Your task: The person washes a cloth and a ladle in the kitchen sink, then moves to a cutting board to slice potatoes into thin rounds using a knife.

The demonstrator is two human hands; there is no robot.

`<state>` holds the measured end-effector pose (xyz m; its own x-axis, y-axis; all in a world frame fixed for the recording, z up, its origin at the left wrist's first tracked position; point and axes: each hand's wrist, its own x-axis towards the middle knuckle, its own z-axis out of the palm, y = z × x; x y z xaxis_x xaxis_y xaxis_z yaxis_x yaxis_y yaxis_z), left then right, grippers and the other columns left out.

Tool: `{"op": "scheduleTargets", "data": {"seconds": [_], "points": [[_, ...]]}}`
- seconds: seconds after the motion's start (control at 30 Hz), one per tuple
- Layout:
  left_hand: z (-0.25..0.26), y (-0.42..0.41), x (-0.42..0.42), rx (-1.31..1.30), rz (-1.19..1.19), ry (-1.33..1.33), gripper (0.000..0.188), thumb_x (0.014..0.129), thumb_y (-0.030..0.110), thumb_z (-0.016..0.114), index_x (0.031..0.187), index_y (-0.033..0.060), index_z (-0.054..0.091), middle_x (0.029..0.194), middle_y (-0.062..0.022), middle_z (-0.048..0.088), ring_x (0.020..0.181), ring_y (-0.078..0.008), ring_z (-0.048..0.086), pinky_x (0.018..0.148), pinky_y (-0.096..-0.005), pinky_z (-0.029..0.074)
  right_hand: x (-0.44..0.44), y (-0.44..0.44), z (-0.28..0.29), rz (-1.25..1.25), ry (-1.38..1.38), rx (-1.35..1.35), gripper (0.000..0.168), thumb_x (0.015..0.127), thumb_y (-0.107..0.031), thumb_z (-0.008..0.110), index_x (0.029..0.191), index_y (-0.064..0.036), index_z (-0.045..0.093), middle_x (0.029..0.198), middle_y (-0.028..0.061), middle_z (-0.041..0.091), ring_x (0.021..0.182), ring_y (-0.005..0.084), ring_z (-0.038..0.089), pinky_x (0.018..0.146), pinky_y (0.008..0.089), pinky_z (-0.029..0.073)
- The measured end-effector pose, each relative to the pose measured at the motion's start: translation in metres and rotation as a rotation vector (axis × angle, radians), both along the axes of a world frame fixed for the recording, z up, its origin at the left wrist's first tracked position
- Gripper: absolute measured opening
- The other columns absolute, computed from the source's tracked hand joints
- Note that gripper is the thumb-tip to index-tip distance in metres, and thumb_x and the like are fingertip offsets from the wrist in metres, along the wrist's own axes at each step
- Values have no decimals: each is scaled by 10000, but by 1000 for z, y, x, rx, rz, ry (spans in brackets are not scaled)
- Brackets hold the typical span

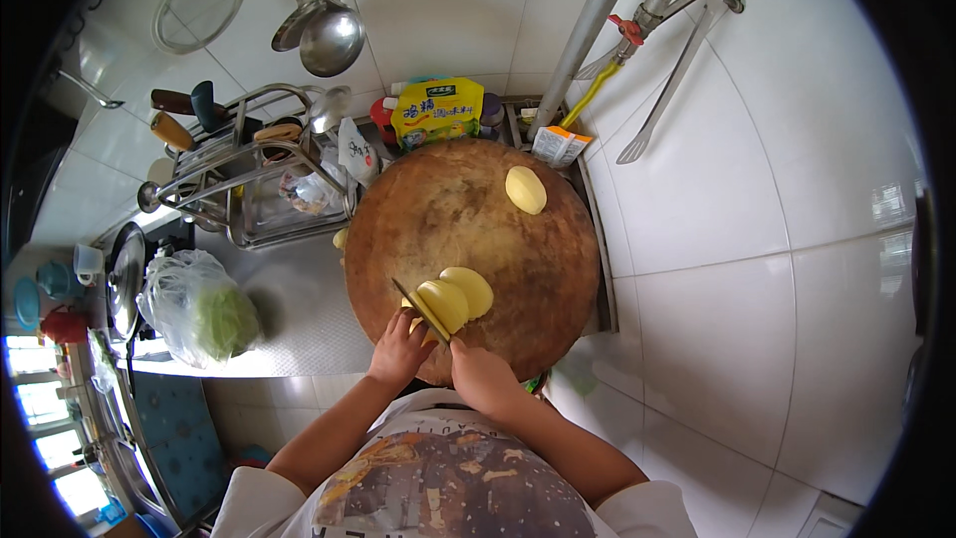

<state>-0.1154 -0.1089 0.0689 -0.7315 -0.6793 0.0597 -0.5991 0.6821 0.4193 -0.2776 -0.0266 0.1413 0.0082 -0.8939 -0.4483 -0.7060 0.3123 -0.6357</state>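
On a round wooden chopping block (418, 217) lie peeled yellow potatoes. My right hand (484, 381) grips the handle of a kitchen knife (420, 309), whose blade stands nearly upright, seen along its spine. Just right of the blade, several thick potato slices (464, 291) lean over one another. With curled fingers, my left hand (400, 347) holds the uncut part of the potato on the blade's left side; most of that piece is hidden by the fingers and knife. A whole peeled potato (526, 190) rests near the block's far right edge.
Left of the block, a metal rack (246, 164) holds handled utensils. A plastic bag with a green vegetable (224, 321) sits on the steel counter (299, 314). Behind the block stand a yellow seasoning pouch (437, 112) and an orange-white packet (559, 146). A metal pipe (590, 30) rises at right.
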Motion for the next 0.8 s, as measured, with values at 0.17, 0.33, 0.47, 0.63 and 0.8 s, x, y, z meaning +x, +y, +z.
{"op": "scheduleTargets", "data": {"seconds": [0.17,0.33,0.47,0.63,0.8], "points": [[0,1,-1,-17,15,1,438,763,188,709,1143,25,564,1183,-200,481,1139,-378,480,937,-420,460,2,3,14,9,-5,16,421,856,-64,392,1256,67,410,764,255,636,710,415,628,657,504,502],[0,1,0,-6,12,-3,429,766,189,707,1137,26,569,1183,-190,484,1149,-376,475,946,-421,456,3,1,13,6,-17,27,421,853,-60,388,1249,84,405,772,260,638,723,419,632,668,503,507],[1,1,0,9,21,0,418,765,182,707,1129,24,574,1184,-185,485,1151,-373,474,953,-423,452,4,-2,17,-12,-43,44,383,852,-55,383,1205,90,423,782,270,638,734,424,633,675,504,507],[1,1,-1,24,29,1,418,761,175,708,1129,25,576,1184,-183,488,1144,-370,480,947,-422,453,2,-9,25,4,-44,152,216,896,-89,372,951,57,521,935,273,627,832,420,634,733,489,507],[0,1,0,28,31,37,425,753,161,711,1134,28,576,1178,-178,498,1124,-368,491,935,-421,457,2,-15,24,15,-39,132,195,885,-88,400,941,42,536,919,262,634,826,410,639,724,480,512]]}}
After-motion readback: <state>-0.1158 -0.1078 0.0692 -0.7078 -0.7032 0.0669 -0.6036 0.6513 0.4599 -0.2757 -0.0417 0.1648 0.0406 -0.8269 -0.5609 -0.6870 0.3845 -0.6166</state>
